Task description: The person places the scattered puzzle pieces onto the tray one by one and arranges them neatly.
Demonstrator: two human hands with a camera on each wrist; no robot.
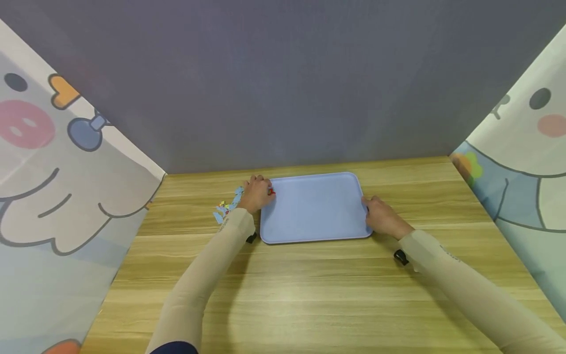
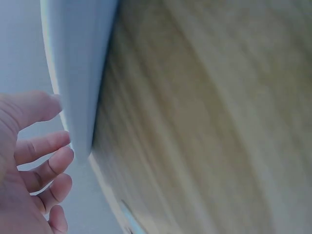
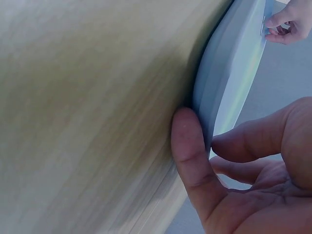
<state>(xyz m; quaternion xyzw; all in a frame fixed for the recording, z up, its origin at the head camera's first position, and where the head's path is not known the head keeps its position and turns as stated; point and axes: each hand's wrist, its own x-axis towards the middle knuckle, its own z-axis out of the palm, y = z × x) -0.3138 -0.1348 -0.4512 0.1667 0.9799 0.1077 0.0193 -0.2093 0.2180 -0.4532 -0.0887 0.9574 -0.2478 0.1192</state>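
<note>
A light blue rectangular tray (image 1: 315,209) lies on the wooden table between both hands. At its right rim my right hand (image 1: 383,216) pinches the edge; in the right wrist view one digit (image 3: 187,141) lies along the outer wall and others reach over the rim. My left hand (image 1: 256,194) is by the tray's upper left corner. In the left wrist view, the loosely bent fingers (image 2: 44,146) sit apart from the thumb at the rim. Small red bits (image 1: 271,191) show beside the left fingertips. Flat pale blue pieces (image 1: 234,200) lie under and left of that hand.
More small pieces in yellow and red (image 1: 223,205) lie scattered left of the tray. Behind the table (image 1: 292,295) rises a grey panel (image 1: 283,88). Cartoon-printed walls (image 1: 57,196) flank both sides.
</note>
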